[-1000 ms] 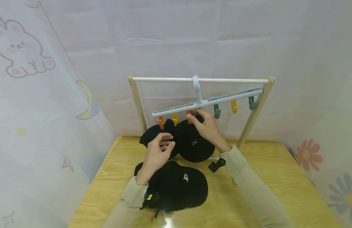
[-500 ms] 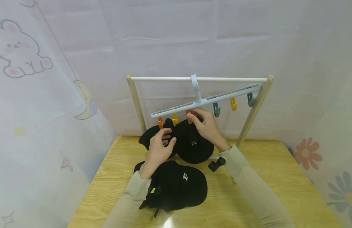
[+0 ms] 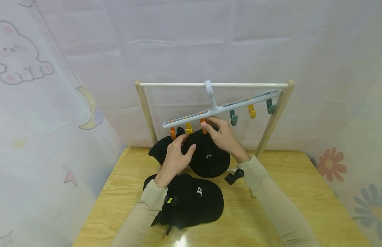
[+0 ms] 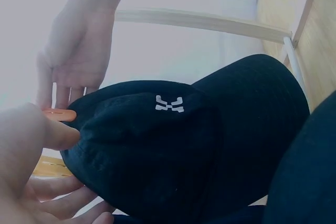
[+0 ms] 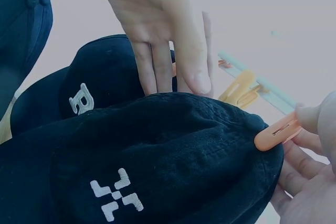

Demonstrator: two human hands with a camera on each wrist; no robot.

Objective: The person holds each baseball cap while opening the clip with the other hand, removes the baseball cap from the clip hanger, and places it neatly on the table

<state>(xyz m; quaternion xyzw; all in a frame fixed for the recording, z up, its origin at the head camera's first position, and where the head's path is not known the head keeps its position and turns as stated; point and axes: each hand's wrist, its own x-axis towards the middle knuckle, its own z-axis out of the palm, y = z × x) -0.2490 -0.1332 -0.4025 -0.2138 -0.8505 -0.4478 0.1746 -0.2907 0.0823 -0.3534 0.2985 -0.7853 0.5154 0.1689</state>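
Note:
In the head view my right hand (image 3: 222, 135) pinches an orange clip (image 5: 274, 131) below a pale blue hanger (image 3: 231, 108). The clip sits at the crown edge of a black cap (image 3: 209, 166) with a white cross-like logo, which hangs brim down. My left hand (image 3: 177, 155) is at the same cap's left side, thumb and fingers spread apart around its edge. In the left wrist view the thumb tip is right at the black fabric, the fingers beyond the rim. Another black cap (image 3: 159, 150) hangs behind, at the leftmost orange clip (image 3: 173, 133).
A black cap with a white letter (image 3: 206, 202) lies on the wooden table (image 3: 110, 206). The tilted hanger hooks over a white rail (image 3: 175, 85) on wooden posts. A yellow clip (image 3: 189, 128) hangs between the orange ones; green and yellow clips (image 3: 252, 111) hang to the right.
My left hand has moved right and slightly up, from in front of the rear cap to the side of the front one. My right hand stays on the orange clip.

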